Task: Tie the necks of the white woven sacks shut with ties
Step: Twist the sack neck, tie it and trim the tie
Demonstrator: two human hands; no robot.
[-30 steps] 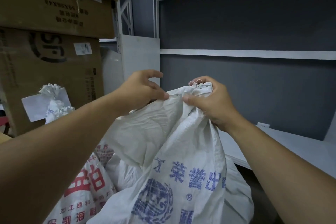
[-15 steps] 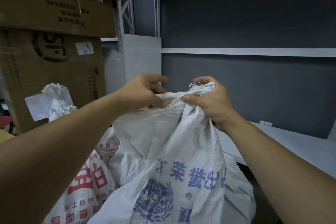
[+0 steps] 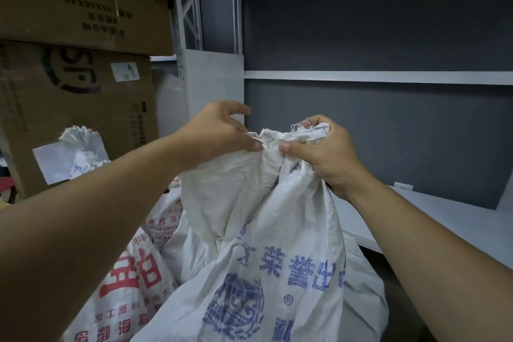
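Big brown boxes (image 3: pixel 69 86) are stacked up on the left, and their side comes close to the left arm. Next to them stands a gray metal post (image 3: pixel 180 36), with a white board (image 3: pixel 213 78) behind the left hand (image 3: pixel 219 130). To the right the room opens up. A dark gray wall (image 3: pixel 388 133) sits well back, with a white bar (image 3: pixel 388 78) running across it. A flat white shelf (image 3: pixel 444 216) lies low on the right, and its front edge runs just beside the sack. Above the hands there is open air.

The white sack with blue letters (image 3: pixel 263 230) stands in the middle, right in front of the person. Its top is pulled up to the hands. The right hand (image 3: pixel 322 153) is closed around the bunched top of the sack, with the thumb pressed on the front. Some loose threads (image 3: pixel 298 126) stick up by its fingers. The left hand pinches the sack's rim between thumb and finger, just beside the right thumb. Its other fingers curl loosely above and touch nothing. The two hands are close but apart, with a short bit of rim between them.

A sack with red letters (image 3: pixel 130 280) leans on the left of the blue one, under the left arm. Farther back, by the boxes, another white sack (image 3: pixel 80 144) has its top bunched into a tuft.
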